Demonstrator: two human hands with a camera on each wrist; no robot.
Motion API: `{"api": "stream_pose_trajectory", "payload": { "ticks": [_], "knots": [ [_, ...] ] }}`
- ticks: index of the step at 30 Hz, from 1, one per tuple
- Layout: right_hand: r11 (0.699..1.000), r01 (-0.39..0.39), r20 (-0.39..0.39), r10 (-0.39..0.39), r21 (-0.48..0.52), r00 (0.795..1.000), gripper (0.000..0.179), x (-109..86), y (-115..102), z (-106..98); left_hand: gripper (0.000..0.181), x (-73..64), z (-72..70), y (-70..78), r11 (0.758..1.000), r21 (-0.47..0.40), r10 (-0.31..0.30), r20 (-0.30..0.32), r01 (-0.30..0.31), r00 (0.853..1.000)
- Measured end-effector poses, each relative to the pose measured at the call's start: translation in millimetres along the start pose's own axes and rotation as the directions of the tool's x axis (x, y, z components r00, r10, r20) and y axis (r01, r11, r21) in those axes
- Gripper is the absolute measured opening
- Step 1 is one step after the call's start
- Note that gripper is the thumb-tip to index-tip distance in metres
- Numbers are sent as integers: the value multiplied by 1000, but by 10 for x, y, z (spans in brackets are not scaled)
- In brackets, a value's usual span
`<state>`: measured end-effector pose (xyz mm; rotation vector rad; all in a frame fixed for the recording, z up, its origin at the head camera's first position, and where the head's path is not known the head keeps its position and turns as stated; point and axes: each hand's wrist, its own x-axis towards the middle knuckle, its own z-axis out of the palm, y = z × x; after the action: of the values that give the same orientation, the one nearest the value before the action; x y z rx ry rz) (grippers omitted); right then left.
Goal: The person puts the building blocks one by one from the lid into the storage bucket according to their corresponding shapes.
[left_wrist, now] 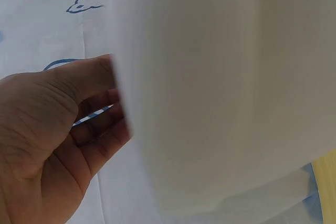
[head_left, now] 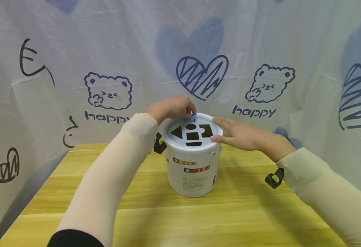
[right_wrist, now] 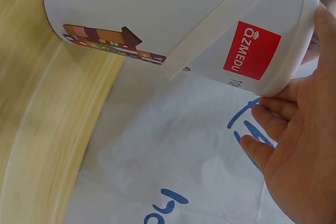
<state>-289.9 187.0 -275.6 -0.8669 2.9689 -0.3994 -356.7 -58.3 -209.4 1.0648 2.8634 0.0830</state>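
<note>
A white bucket point(head_left: 192, 176) stands upright under a white lid point(head_left: 179, 141) cut with several shaped holes. My left hand point(head_left: 171, 108) reaches over the back of the lid, fingers bent down, pinching a small blue block point(head_left: 190, 118) at the rear hole. In the left wrist view the bucket's pale wall hides the fingertips of that hand point(left_wrist: 52, 124). On the right side of the lid's rim rests my right hand point(head_left: 243, 134), its fingers extended. The right wrist view shows this hand point(right_wrist: 299, 145) at the rim, near a red label point(right_wrist: 252, 51) on the bucket.
The bucket is on a wood-grain table point(head_left: 149, 219). Behind it hangs a pale curtain point(head_left: 155, 65) with blue hearts and bear drawings. A white strap handle point(right_wrist: 220, 24) runs along the bucket's side. Small black wrist cameras point(head_left: 274, 178) sit at both cuffs.
</note>
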Motion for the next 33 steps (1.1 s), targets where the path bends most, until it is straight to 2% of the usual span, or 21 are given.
{"api": "stream_pose_trajectory", "payload": {
  "ticks": [6,13,17,24,33],
  "knots": [
    [1000,-7,-1,7,0,1000,93,4,-2,2,29,-40,19,-22,1000,-10,14,-18,-14,1000],
    [1000,-12,6,12,-13,1000,94,24,-10,-7,34,-177,54,-147,999,-26,37,-112,-40,993],
    [1000,-8,14,8,-14,1000,94,34,2,-25,43,-291,63,-213,999,-47,14,-150,-22,989],
    [999,12,12,-12,-34,1000,94,40,46,-50,58,-491,88,-346,996,-77,-57,-178,43,982],
    [999,50,-13,-50,10,999,90,-35,72,-93,70,-800,213,-525,987,-136,-114,-200,88,973]
  ]
}}
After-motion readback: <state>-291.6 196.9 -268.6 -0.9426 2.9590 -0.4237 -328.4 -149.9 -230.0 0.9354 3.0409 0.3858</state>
